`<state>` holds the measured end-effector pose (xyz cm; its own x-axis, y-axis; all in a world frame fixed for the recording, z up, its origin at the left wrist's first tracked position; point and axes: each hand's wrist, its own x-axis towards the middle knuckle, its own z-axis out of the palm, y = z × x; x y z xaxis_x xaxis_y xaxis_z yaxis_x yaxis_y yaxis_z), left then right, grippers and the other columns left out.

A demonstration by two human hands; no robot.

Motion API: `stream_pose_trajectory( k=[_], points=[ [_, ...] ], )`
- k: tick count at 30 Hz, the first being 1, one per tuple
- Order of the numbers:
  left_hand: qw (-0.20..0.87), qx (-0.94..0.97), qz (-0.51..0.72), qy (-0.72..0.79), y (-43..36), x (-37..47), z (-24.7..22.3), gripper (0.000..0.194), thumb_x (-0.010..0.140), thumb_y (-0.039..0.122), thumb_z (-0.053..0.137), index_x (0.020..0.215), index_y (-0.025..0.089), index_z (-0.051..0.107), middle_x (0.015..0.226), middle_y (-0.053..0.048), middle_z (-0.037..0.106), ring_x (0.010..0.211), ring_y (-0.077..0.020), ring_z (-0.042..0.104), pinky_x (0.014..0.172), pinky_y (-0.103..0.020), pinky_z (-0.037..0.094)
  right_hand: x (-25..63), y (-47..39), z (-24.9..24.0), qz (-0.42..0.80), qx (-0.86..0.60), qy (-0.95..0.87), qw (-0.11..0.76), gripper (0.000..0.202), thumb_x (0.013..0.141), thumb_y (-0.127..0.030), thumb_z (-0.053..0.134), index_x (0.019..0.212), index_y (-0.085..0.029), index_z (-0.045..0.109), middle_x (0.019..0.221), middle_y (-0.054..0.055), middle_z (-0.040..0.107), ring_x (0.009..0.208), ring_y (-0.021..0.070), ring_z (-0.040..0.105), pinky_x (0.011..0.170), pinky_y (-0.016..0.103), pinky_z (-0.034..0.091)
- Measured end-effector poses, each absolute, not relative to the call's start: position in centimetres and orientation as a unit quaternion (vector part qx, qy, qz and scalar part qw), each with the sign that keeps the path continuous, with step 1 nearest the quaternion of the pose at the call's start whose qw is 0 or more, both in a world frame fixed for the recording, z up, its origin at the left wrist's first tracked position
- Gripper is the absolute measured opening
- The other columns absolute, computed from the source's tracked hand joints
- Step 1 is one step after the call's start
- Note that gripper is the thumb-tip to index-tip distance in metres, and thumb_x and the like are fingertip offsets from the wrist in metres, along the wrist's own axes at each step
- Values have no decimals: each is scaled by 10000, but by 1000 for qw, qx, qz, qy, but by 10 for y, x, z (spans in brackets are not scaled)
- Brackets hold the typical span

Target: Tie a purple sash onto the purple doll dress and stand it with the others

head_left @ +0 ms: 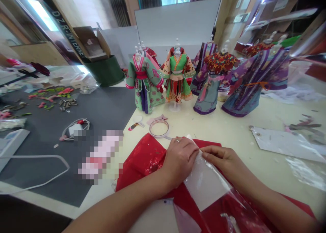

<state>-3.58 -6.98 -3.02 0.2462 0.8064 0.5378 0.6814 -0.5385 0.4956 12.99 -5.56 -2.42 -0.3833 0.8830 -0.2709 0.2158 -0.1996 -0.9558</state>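
Observation:
A clear plastic bag (221, 200) with a white card (203, 182) in it lies over red patterned cloth (142, 155) in front of me. My left hand (179, 161), with a ring on one finger, is closed at the bag's upper left edge, its knuckles up. Fingertips of my right hand (221, 156) pinch the bag's top edge beside it, the two hands nearly touching. Small pale, shiny pieces (230, 221) show inside the lower bag. Below my left forearm lies a pale sheet (155, 217).
Small dressed mannequins (177, 75) stand in a row behind the hands. A tape roll (159, 128) lies just beyond the cloth. To the left are a coiled white cable (86, 126) and a blurred pink item (104, 151); a white pouch (280, 141) lies right.

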Motion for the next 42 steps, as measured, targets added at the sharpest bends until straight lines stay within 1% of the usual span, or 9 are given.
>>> stream_pose_trajectory(
  k=[7, 13, 19, 26, 32, 36, 42],
  points=[
    [117, 784, 382, 474, -69, -38, -28, 160, 838, 165, 491, 747, 167, 623, 779, -34, 645, 760, -161, 536, 746, -337, 396, 130, -56, -25, 620, -487, -552, 274, 247, 730, -388, 610, 875, -204, 689, 777, 34, 663, 676, 148, 559, 599, 262, 419],
    [157, 780, 380, 471, -67, -42, -28, 127, 821, 148, 504, 766, 177, 615, 776, -29, 629, 763, -156, 539, 740, -320, 408, 127, -57, -24, 631, -468, -549, 283, 194, 749, -347, 605, 863, -211, 683, 795, 28, 663, 686, 137, 563, 611, 255, 420],
    [181, 775, 373, 477, -66, -43, -26, 118, 814, 146, 522, 761, 160, 627, 769, -38, 629, 754, -153, 546, 728, -300, 422, 126, -57, -22, 619, -469, -561, 286, 171, 758, -319, 593, 852, -210, 685, 750, 26, 654, 658, 128, 551, 582, 245, 406],
    [182, 772, 352, 498, -66, -42, -24, 113, 809, 152, 535, 741, 154, 626, 760, -23, 623, 734, -137, 544, 704, -271, 427, 127, -57, -22, 589, -476, -593, 272, 225, 781, -333, 567, 920, -201, 684, 804, 30, 663, 732, 135, 572, 644, 248, 422],
    [172, 778, 296, 526, -69, -42, -22, 134, 828, 198, 512, 749, 158, 613, 775, -27, 617, 746, -146, 545, 692, -274, 432, 125, -57, -26, 589, -485, -589, 265, 230, 774, -328, 574, 933, -207, 687, 800, 32, 667, 726, 138, 576, 637, 252, 424],
    [173, 775, 277, 541, -70, -42, -22, 137, 828, 195, 500, 750, 158, 607, 780, -27, 616, 741, -144, 548, 690, -274, 434, 123, -58, -30, 588, -485, -591, 266, 227, 778, -326, 572, 936, -212, 688, 854, 39, 672, 741, 138, 580, 647, 256, 429],
    [173, 775, 266, 547, -70, -42, -22, 139, 819, 172, 489, 733, 149, 596, 765, -29, 613, 717, -140, 542, 664, -269, 424, 121, -58, -31, 594, -489, -580, 267, 242, 766, -330, 576, 924, -187, 691, 842, 53, 674, 714, 141, 577, 631, 264, 435]
  ],
)
